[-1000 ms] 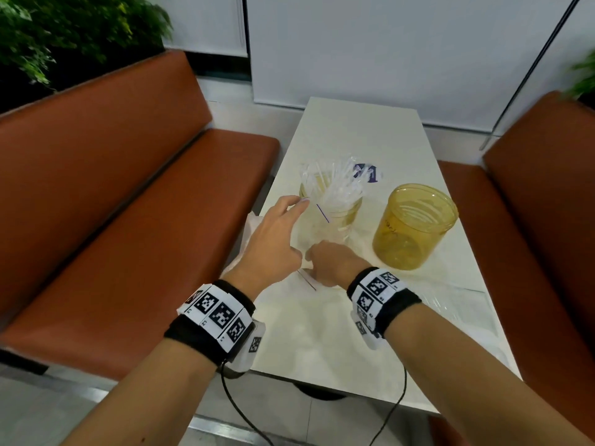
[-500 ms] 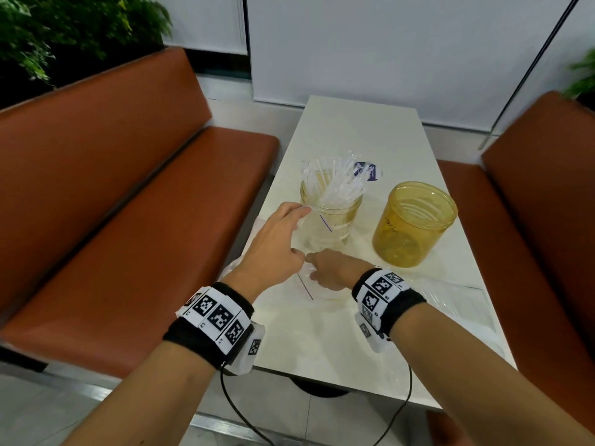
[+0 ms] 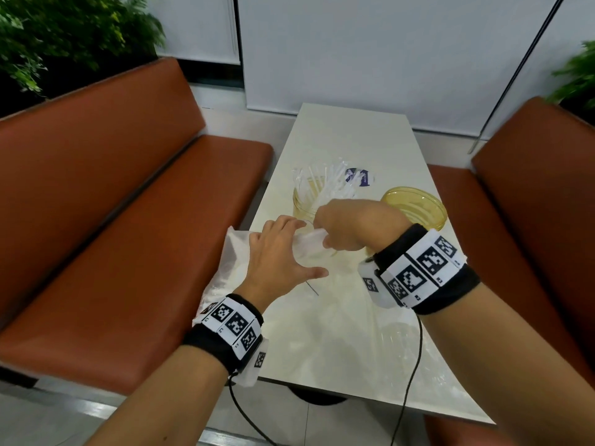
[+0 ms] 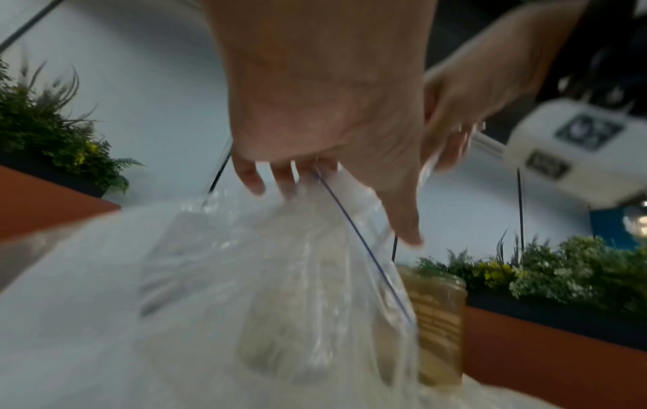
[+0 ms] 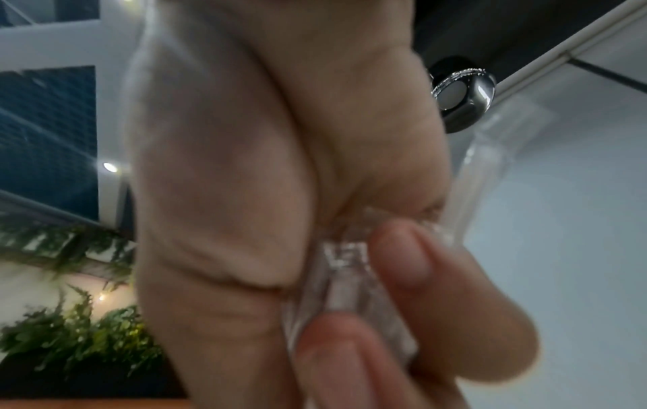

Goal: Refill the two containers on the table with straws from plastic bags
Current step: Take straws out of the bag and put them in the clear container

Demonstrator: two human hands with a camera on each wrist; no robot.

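Straws, clear and individually wrapped (image 3: 325,183), are standing bunched in the left-hand amber translucent plastic jar (image 3: 304,206), near the middle of the white tabletop (image 3: 347,136), their long axes fanning upward and away from the person. Just in front of that jar, a crumpled clear plastic bag with a thin dark line along its mouth (image 4: 280,276) is being lifted by both hands. The right hand (image 3: 349,225) is pinching a fold of the film between thumb and fingertips (image 5: 402,257), directly over the near rim of the jar. The left hand (image 3: 277,252) is spreading beside it, fingers extended onto the film, thumb held apart; whether it is gripping is unclear. The right hand is lying nearer to the jar's mouth. A second amber jar, apparently empty (image 3: 415,204), is standing toward the right edge, partly hidden behind the right wrist. More clear film (image 3: 231,252) is hanging over the left edge, above an orange-brown bench seat (image 3: 128,252). Judged from this, the loose film over the jar is the chief obstruction.
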